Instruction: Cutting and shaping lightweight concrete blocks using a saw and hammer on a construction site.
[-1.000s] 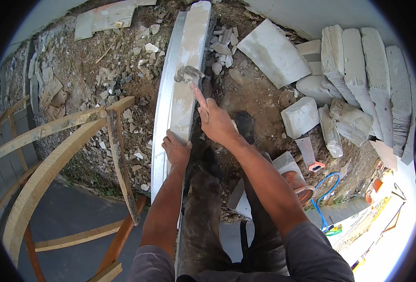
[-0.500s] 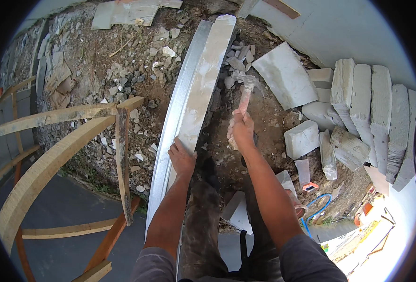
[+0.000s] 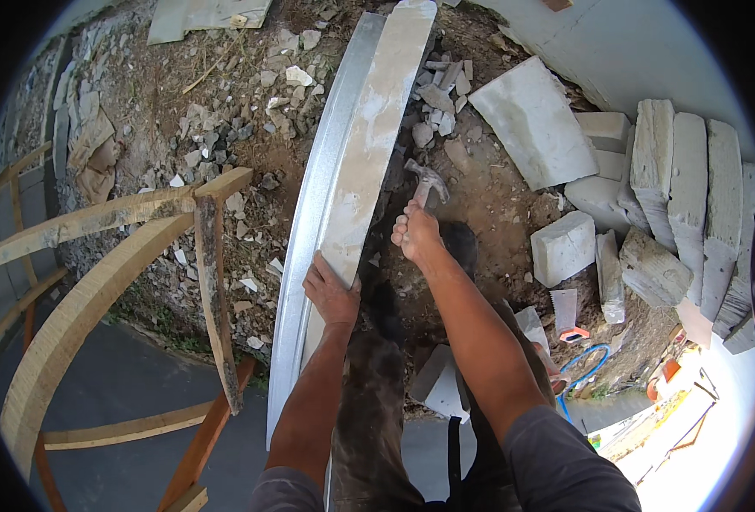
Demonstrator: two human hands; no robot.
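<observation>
In my right hand [image 3: 416, 232] is a claw hammer [image 3: 428, 182]; my fingers wrap round its handle and its metal head points away from me. To the left stands a long, narrow board with a pale, dusty top [image 3: 377, 145], lying along a shiny metal channel [image 3: 320, 179]. My left hand [image 3: 332, 288] rests on the near part of that board, fingers laid over its top and thumb at its right edge. The hammer head is just right of the board, apart from it. Below the head lies brown soil with broken block pieces [image 3: 439, 98] farther off.
Pale blocks [image 3: 689, 196] stand stacked at the right by the wall, with a slab [image 3: 533, 122] leaning nearby. A handsaw [image 3: 568, 316] and a blue hose [image 3: 589, 363] lie at lower right. Wooden framing [image 3: 96, 307] fills the left. Rubble [image 3: 224, 128] covers the ground beyond.
The hammer has come nearer to me and turned, its head now sharp and closer to the board. My right hand has shifted slightly left; my left hand stays on the board. The view has shifted slightly.
</observation>
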